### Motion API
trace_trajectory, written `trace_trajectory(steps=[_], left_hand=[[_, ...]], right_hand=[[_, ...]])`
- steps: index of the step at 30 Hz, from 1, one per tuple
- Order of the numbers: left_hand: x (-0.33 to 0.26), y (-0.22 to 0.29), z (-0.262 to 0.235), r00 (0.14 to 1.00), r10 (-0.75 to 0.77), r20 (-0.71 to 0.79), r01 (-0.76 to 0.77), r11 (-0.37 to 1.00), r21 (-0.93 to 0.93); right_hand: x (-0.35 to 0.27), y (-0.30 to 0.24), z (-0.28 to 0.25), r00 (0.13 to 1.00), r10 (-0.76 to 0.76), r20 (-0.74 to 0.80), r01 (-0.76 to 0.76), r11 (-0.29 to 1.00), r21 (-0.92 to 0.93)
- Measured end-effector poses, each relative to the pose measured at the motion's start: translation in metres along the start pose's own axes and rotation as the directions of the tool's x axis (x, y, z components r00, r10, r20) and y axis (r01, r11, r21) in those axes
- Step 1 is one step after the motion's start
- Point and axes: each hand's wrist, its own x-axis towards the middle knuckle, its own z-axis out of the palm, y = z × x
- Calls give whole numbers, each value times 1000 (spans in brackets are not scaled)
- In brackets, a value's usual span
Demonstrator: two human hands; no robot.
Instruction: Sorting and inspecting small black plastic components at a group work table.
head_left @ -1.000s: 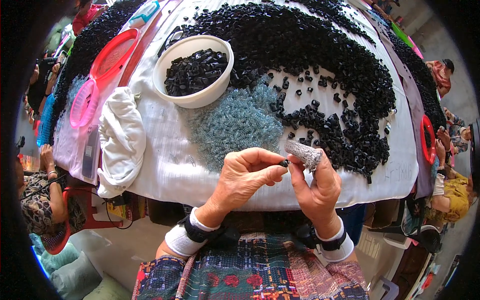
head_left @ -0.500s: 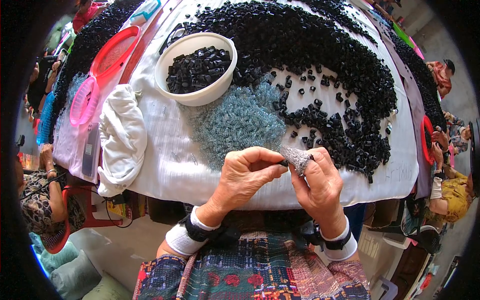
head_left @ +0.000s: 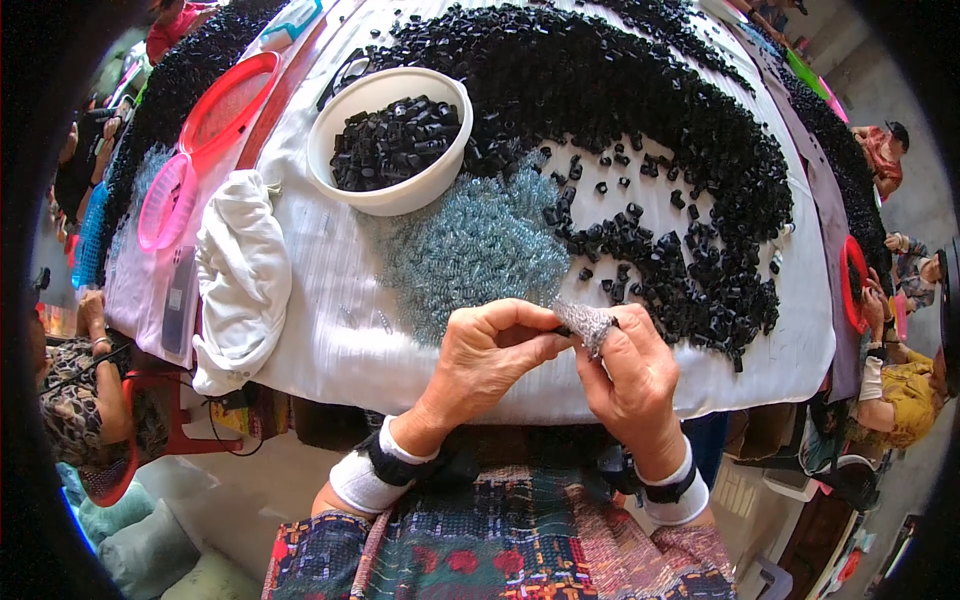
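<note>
Over the near edge of the white cloth, my two hands meet. My left hand (head_left: 487, 358) pinches a small black plastic piece (head_left: 563, 331) between thumb and fingertips. My right hand (head_left: 632, 375) is closed around a grey, rough-textured, roughly cone-shaped piece (head_left: 585, 322), its tip touching or nearly touching the black piece; what it is exactly I cannot make out. Just beyond my fingers lies a heap of pale blue-grey coil springs (head_left: 470, 255). Loose black plastic pieces (head_left: 690, 240) spread to the right and far side. Beyond the springs stands a white bowl (head_left: 390, 205) holding more black pieces.
A crumpled white cloth (head_left: 243, 285) lies left of the springs. Farther left are a phone-like slab (head_left: 179, 300), a pink basket (head_left: 168, 203) and a red-rimmed sieve (head_left: 230, 105). People sit at both sides; a red chair (head_left: 175, 425) stands at the left.
Both hands stay together over the near edge. My right hand has shifted slightly left and closer to the left fingertips, and the grey piece has turned a little.
</note>
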Motion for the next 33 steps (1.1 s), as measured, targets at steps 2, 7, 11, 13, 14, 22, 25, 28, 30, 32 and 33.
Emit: trace_trajectory(steps=[2,7,11,13,14,22,25,28,30,32,33], left_hand=[[1,3,0,1000,-10,8,10,1000,-19],[2,5,0,998,-49,30,50,997,-61],[5,0,-2,997,-60,43,65,991,-119],[3,2,-1,997,-76,4,76,989,-129],[3,4,-1,997,-79,11,79,988,-133],[4,7,-3,997,-77,17,79,986,-148],[3,8,-3,997,-81,20,83,986,-147],[2,9,-5,996,-88,17,89,987,-133],[2,10,-5,996,-88,17,90,988,-125],[2,12,-4,994,-110,11,111,980,-168],[1,11,-5,994,-109,8,108,980,-167]], right_hand=[[-2,0,3,997,48,-54,-46,999,25],[-3,1,1,993,21,-118,-18,1000,25],[-5,4,-4,998,41,-46,-37,996,86],[-4,14,-9,995,41,-88,-40,999,14],[-6,17,-16,959,273,-73,-271,962,28],[-8,54,-30,832,555,16,-554,832,-44],[-6,59,-24,869,494,24,-490,868,-80],[-2,62,-14,898,439,39,-433,896,-101],[1,65,-9,951,303,56,-278,924,-263],[1,65,-2,951,304,48,-275,909,-312],[2,64,1,959,277,52,-238,894,-380]])
